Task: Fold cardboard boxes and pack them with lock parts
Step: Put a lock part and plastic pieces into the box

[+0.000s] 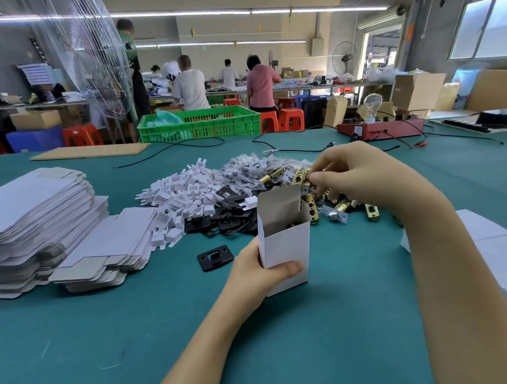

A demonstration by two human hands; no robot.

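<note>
The left hand [258,268] gripped the upright white cardboard box [285,243], open top up, on the green tabletop [285,338]. Just beyond and right of that opening, the right hand [355,173] pinched a brass latch bolt [301,175] over the parts pile, nearer the box mouth

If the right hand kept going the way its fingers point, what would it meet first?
Probably the brass latches right at the right hand's fingertips; it may already be pinching one. Depth is unclear.
</note>
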